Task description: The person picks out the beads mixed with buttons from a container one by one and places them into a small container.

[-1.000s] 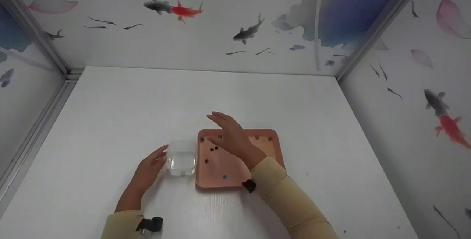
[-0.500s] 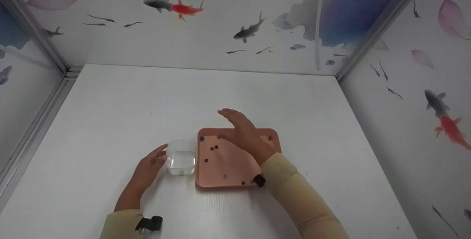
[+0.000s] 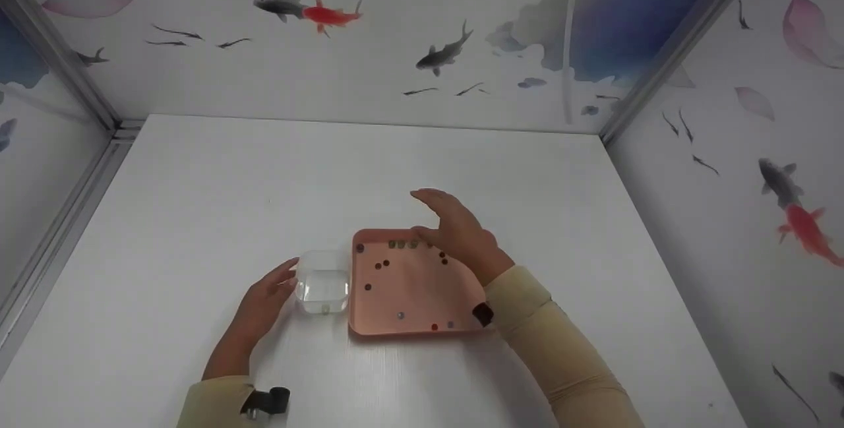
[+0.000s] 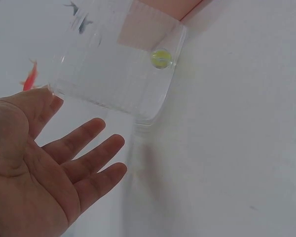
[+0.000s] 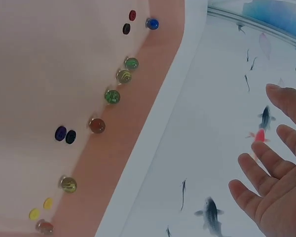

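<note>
My left hand [image 3: 264,306] has its fingers extended at the left side of a clear plastic box [image 3: 323,293]. In the left wrist view the thumb side touches or nearly touches the box, while the other fingers are apart from it. One yellow-and-clear marble [image 4: 161,58] lies inside. My right hand [image 3: 465,233] hovers over the far edge of a pink tray [image 3: 412,293], fingers spread and holding nothing. Along the tray's wall, the right wrist view shows several glass marbles, among them a green marble [image 5: 112,96] and a blue marble [image 5: 152,23]. Small buttons, such as a dark blue button [image 5: 61,133], lie nearby.
The box stands directly left of the tray on a white table [image 3: 264,171]. Panels printed with fish rise at the back and sides. Near the tray's front edge lie a red button [image 3: 434,327] and a pale marble [image 3: 401,315]. My right forearm covers the tray's right side.
My right hand has moved to the right across the tray's far side, uncovering marbles along the back wall and buttons near the middle. The left hand and the box have stayed in place.
</note>
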`<state>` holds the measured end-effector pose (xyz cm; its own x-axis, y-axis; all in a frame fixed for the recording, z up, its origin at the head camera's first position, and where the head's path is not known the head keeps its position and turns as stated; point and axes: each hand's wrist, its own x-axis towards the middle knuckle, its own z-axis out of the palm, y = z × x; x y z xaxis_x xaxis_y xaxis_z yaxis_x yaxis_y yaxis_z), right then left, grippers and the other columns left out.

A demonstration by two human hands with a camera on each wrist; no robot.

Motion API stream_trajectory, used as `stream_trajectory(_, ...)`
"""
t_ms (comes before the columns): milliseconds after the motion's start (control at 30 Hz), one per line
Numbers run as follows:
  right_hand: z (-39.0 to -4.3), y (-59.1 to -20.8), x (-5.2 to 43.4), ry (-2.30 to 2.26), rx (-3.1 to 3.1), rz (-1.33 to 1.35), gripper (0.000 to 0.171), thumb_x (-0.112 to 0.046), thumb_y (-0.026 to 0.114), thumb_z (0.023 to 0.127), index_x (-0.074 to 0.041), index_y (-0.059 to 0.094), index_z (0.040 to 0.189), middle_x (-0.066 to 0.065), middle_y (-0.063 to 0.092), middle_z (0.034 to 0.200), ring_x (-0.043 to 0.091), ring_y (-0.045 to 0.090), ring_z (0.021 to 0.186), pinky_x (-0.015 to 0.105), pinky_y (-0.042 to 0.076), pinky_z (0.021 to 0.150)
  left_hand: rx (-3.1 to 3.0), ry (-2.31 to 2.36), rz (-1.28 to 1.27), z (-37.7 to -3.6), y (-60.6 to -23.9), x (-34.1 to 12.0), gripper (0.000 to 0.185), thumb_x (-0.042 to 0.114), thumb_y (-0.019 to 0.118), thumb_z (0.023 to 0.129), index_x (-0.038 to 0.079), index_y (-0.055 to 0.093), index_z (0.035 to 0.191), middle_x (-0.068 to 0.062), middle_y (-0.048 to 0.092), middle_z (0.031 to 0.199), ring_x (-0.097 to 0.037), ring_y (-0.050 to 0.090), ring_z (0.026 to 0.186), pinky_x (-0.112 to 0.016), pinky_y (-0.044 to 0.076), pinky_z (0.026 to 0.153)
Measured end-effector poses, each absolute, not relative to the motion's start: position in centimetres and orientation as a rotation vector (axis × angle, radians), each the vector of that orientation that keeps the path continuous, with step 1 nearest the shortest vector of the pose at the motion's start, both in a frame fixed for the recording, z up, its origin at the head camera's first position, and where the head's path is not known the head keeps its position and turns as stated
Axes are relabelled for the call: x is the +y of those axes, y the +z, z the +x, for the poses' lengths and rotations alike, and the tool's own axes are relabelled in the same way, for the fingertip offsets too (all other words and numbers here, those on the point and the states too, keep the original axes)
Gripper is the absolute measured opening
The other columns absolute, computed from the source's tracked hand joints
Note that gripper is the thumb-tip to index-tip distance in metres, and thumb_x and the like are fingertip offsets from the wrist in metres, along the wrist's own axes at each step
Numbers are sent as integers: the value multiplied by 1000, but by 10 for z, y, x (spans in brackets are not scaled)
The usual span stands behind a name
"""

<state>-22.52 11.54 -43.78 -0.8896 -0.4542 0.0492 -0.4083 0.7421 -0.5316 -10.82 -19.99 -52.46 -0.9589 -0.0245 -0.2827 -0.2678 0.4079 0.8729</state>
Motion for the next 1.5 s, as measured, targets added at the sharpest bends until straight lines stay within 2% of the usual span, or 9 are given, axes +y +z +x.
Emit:
stream_trajectory(533, -230, -453, 140, -934, 2864, -622, 59, -16, 71, 90, -11, 47, 143, 12, 45, 146, 29, 40, 137, 46, 36, 110, 2427, 1601, -261, -109, -526, -199, 47, 28, 41, 105, 17, 35, 150, -20, 43, 147, -43, 34, 138, -60, 28, 110)
stream_trajectory(767, -232, -455, 151, -928, 2837, -508, 56, -16, 69, 91, -15, 47, 143, 8, 44, 148, 26, 37, 139, 44, 34, 112, 2432, 1595, -265, -109, -526, -199, 47, 29, 41, 105, 17, 35, 150, -20, 42, 147, -43, 34, 138, -60, 28, 110)
stream_trajectory(1133, -236, -464, 165, -873, 2789, -307, 56, -17, 68, 92, -20, 48, 143, 5, 42, 150, 27, 34, 140, 48, 33, 112, 2437, 1588, -248, -109, -528, -200, 48, 30, 41, 105, 17, 35, 150, -20, 42, 147, -43, 34, 137, -60, 31, 109)
stream_trajectory(1500, -236, -467, 176, -847, 2796, -271, 49, -21, 67, 92, -19, 53, 139, 7, 46, 147, 29, 37, 139, 50, 32, 112, 2449, 1552, -262, -111, -527, -200, 48, 30, 40, 105, 17, 34, 151, -20, 43, 147, -43, 36, 136, -60, 32, 108)
